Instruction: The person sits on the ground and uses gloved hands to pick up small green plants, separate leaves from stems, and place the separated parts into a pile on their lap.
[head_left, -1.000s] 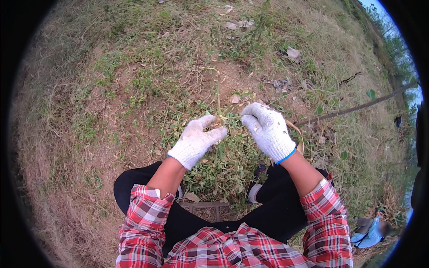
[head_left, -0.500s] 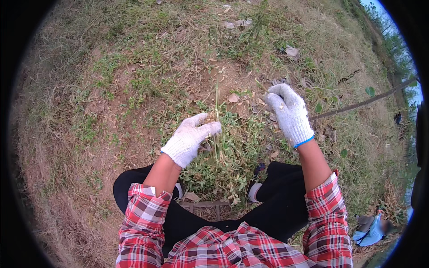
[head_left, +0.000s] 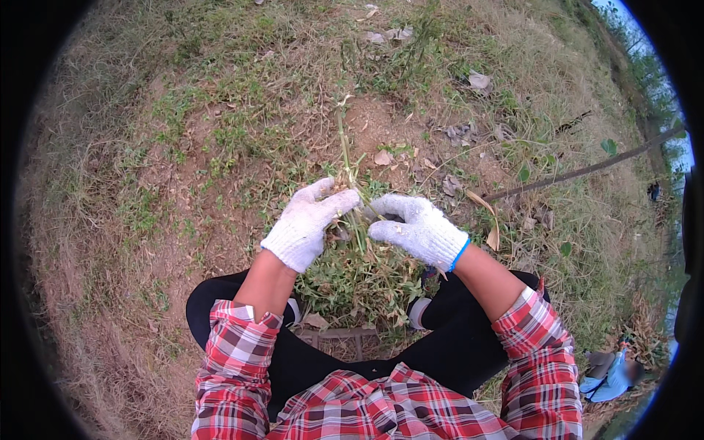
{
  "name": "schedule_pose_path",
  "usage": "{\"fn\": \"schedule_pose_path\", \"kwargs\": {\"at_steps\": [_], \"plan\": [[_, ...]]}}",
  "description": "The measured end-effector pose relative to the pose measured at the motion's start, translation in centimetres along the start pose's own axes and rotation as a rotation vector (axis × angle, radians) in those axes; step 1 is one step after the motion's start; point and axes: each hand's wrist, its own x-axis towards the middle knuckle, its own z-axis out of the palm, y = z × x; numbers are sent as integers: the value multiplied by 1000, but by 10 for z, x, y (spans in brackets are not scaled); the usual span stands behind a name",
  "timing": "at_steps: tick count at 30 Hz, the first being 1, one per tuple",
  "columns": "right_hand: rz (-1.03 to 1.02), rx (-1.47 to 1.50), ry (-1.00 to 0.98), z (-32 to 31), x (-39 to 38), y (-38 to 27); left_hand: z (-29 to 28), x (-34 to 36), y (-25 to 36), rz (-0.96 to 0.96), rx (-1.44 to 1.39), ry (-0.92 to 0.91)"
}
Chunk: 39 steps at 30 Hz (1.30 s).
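Note:
My left hand (head_left: 306, 220), in a white knit glove, is closed round several thin green plant stems (head_left: 343, 139) that stick up past the fingers. Leafy ends hang below it. Beside it, my right hand (head_left: 418, 227), in a matching glove with a blue cuff edge, curves its thumb and fingers round a thin stalk next to the bundle; the fingertips are partly hidden among the stems. Under both hands lies a heap of uprooted green weeds (head_left: 359, 293), between my feet.
A dry strip of leaf or stalk (head_left: 493, 224) is right of my right hand. A long bare branch (head_left: 587, 172) slants across the right side. Dry leaves (head_left: 479, 81) and low grass dot the brown soil. A person in light blue (head_left: 612, 380) is at the far lower right.
My right hand has come in leftward and down to the stems by my left hand. The stem tops have tilted left. A dry strip now shows where my right hand was.

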Motion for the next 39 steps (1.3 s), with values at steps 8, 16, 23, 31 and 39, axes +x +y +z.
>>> {"fn": "schedule_pose_path", "kwargs": {"at_steps": [8, 16, 23, 31, 39], "plan": [[46, 25, 35, -1, 0, -5, 4, -7, 7, -5, 105, 63], [-5, -114, 71, -2, 3, 1, 7, -12, 10, 40, 511, -50], [30, -209, 22, -3, -1, -16, 8, -14, 9, 75, 474, -68], [-220, -484, 212, -14, 3, -2, 10, -10, 8, -82, 178, -142], [-277, -598, 316, -21, 2, -10, 13, -11, 8, -111, 116, -154]]}}
